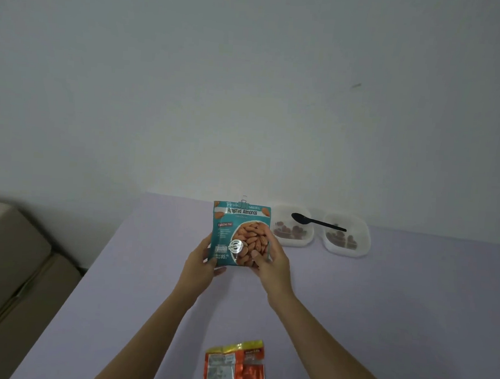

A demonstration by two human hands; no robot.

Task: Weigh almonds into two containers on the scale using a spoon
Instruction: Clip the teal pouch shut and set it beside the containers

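Beside the bag (239,236), 2 containers (292,243) hold almonds (288,231) (spoon (317,222) across both).

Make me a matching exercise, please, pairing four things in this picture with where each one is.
1 almond bag
2 spoon
3 orange packet
4 binder clip

A flat on the table, near edge
B clipped to the bag's top
C gripped upright by left hand and right hand
D bowl over the container nearer the bag

Pairs: 1-C, 2-D, 3-A, 4-B

Bare table (136,270) left of almond bag (234,226); containers (295,243) and spoon (317,222) just right.
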